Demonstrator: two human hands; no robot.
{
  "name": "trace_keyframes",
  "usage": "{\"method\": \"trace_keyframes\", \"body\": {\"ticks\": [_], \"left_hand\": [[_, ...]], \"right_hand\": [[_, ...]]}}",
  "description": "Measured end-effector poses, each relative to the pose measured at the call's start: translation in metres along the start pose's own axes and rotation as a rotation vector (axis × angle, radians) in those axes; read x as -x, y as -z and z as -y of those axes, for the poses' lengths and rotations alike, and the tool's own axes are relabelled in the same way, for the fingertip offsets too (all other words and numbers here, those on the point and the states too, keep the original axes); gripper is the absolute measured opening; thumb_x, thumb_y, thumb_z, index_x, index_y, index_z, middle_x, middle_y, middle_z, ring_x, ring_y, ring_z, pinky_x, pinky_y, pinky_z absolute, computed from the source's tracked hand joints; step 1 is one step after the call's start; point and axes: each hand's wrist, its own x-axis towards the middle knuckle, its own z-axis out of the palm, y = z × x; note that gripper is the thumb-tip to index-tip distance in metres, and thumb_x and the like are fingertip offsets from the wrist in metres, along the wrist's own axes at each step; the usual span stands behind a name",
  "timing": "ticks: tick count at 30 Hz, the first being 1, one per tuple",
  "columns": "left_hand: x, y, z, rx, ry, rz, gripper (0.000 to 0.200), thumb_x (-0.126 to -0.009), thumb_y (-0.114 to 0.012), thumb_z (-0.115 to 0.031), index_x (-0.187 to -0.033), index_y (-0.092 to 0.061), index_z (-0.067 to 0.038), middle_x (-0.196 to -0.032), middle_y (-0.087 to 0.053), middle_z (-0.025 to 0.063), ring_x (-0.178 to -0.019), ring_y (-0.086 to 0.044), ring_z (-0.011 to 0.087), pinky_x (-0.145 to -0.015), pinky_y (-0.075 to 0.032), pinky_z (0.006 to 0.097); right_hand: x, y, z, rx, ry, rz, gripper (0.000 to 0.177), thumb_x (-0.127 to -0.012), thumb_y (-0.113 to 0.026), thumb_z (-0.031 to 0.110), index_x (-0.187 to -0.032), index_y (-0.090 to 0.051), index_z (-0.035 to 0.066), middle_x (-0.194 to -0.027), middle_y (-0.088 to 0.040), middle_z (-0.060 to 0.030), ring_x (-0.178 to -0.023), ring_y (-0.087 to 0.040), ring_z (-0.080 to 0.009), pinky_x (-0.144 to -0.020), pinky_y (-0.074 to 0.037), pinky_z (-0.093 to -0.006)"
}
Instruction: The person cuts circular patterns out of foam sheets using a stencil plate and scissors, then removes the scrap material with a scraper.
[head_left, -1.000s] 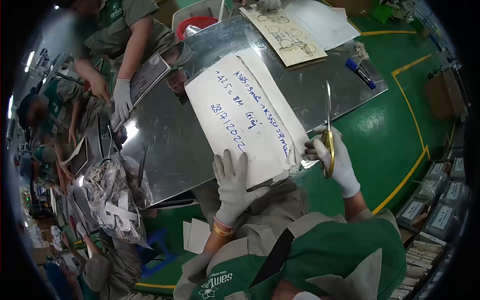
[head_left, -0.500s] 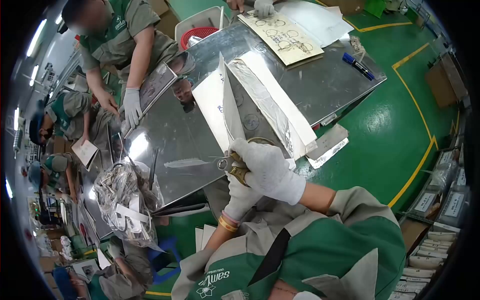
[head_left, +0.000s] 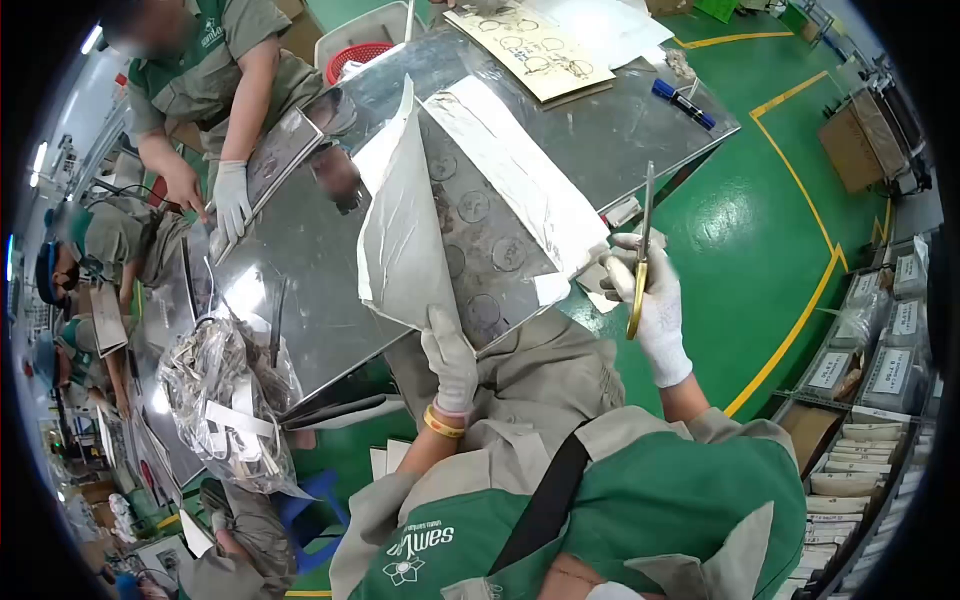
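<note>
A grey board [head_left: 500, 252] with several round marks lies at the near edge of the metal table. White sheet material is folded back from it, one flap [head_left: 395, 240] on the left and another [head_left: 525, 180] on the right. My left hand [head_left: 449, 365], in a white glove, is closed on the lower edge of the left flap. Off the table's right side, my gloved right hand [head_left: 652, 305] holds scissors [head_left: 643, 250] by their yellow handles, blades pointing up.
A clear bag of scraps [head_left: 235, 400] hangs at the table's left edge. A marked yellow board [head_left: 530, 50] and a blue marker [head_left: 683, 103] lie at the far side. One co-worker's gloved hand [head_left: 232, 200] rests on a framed panel at left.
My hands have parted: the right hand moved right with the scissors, and the left now holds the left flap. The flap has opened out, showing more of the marked board. The view has shifted.
</note>
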Motion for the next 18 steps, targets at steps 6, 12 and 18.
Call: {"method": "trace_keyframes", "body": {"ticks": [6,12,18], "left_hand": [[0.014,0.003,0.013,0.052,0.153,0.022,0.040,-0.091,-0.059,-0.016,-0.122,-0.055,0.009,-0.111,-0.061,0.0254,-0.101,-0.058,0.0426,-0.089,-0.048,0.0471],[0.048,0.016,0.027,-0.239,-0.115,-0.259,0.043,-0.093,-0.057,-0.022,-0.122,-0.054,0.008,-0.107,-0.063,0.0258,-0.101,-0.057,0.0449,-0.087,-0.048,0.0475],[-0.001,0.062,-0.027,0.633,0.385,0.102,0.060,-0.087,-0.067,-0.023,-0.137,-0.043,0.000,-0.130,-0.047,0.0250,-0.115,-0.049,0.0391,-0.098,-0.042,0.0441]], "right_hand": [[-0.023,-0.027,-0.006,0.747,0.294,-0.095,0.031,-0.085,-0.071,0.031,-0.097,-0.059,0.006,-0.076,-0.064,-0.0103,-0.066,-0.063,-0.0191,-0.062,-0.049,-0.0328],[-0.053,-0.052,-0.003,1.265,0.216,0.152,0.038,-0.082,-0.067,0.039,-0.101,-0.056,0.007,-0.080,-0.066,-0.0198,-0.080,-0.065,-0.0391,-0.069,-0.048,-0.0486],[-0.040,-0.051,-0.002,1.165,0.173,0.157,0.028,-0.078,-0.061,0.016,-0.105,-0.054,0.010,-0.082,-0.065,-0.0203,-0.081,-0.064,-0.0402,-0.070,-0.049,-0.0496]]}}
